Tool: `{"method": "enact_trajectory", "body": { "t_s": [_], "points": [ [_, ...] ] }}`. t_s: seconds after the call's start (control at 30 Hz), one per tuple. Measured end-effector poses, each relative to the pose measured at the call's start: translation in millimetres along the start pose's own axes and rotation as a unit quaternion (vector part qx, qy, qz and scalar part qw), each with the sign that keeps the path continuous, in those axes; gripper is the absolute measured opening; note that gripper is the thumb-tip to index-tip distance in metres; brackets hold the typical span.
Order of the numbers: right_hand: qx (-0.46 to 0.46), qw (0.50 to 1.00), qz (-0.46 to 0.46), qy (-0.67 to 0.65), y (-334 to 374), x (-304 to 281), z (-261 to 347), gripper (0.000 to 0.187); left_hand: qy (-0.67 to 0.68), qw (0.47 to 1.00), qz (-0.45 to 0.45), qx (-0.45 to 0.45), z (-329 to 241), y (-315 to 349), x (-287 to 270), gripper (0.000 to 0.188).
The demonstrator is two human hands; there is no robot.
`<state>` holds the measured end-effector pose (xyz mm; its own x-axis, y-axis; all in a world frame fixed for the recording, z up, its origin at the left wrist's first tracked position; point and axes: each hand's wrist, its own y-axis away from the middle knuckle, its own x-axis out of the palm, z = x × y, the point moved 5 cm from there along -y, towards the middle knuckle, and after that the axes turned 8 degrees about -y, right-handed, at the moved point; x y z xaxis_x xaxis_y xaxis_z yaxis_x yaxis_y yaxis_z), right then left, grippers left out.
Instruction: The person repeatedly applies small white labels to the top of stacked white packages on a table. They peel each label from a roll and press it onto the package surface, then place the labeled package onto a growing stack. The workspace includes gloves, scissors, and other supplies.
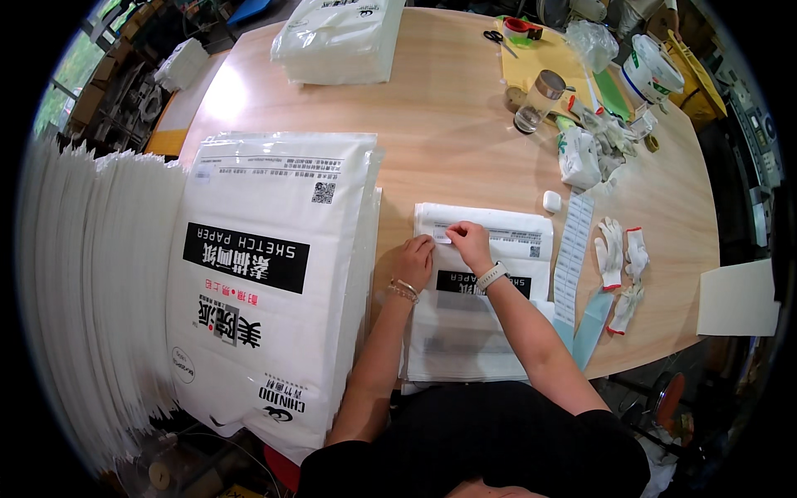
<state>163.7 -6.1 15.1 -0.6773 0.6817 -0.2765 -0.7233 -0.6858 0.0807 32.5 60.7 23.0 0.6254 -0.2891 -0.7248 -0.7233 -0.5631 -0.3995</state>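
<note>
In front of me lies a stack of flat white plastic paper bags (465, 332) with a black printed block and a square code. Near the top left of the uppermost bag is a small white label (442, 237). The fingers of my right hand (471, 246) are pinched together at this label's right end. My left hand (413, 259) rests by the bag's left edge, its fingers bent and closed, fingertips near the label's left end; what they grip is hidden. Right of the stack lies a long strip of labels (573, 257), its pale blue backing (591, 328) trailing toward me.
A tall stack of filled paper packs (274, 216) stands at left, beside piled white bags (100, 290). Another pack (336, 41) sits at the back. To the right are gloves (610, 253), a small white case (552, 202), a glass jar (540, 101), scissors (501, 41) and a bucket (652, 70).
</note>
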Motion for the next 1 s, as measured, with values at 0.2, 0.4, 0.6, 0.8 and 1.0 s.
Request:
{"method": "enact_trajectory", "body": {
  "t_s": [0.2,0.4,0.6,0.8,1.0],
  "points": [
    [-0.002,1.0,-0.005,0.01,-1.9,1.4,-8.8,0.013,-0.005,0.999,0.023,0.028,-4.6,-2.1,-1.6,0.014],
    [-0.028,0.998,-0.008,0.056,1.4,6.1,-6.1,0.017,-0.022,0.998,0.037,0.035,-3.1,1.4,6.2,0.015],
    [-0.112,0.92,-0.076,0.368,6.2,-1.5,45.6,0.035,-0.021,0.994,0.105,-0.011,2.2,-0.6,8.4,0.015],
    [-0.085,0.966,-0.095,0.225,33.2,-112.5,6.5,0.028,-0.035,0.997,0.061,-0.033,2.6,-44.6,5.5,0.017],
    [-0.037,0.977,-0.164,0.135,144.9,-243.9,-23.0,0.017,-0.167,0.946,0.272,-0.058,15.7,-96.2,34.7,0.033]
  ]
}}
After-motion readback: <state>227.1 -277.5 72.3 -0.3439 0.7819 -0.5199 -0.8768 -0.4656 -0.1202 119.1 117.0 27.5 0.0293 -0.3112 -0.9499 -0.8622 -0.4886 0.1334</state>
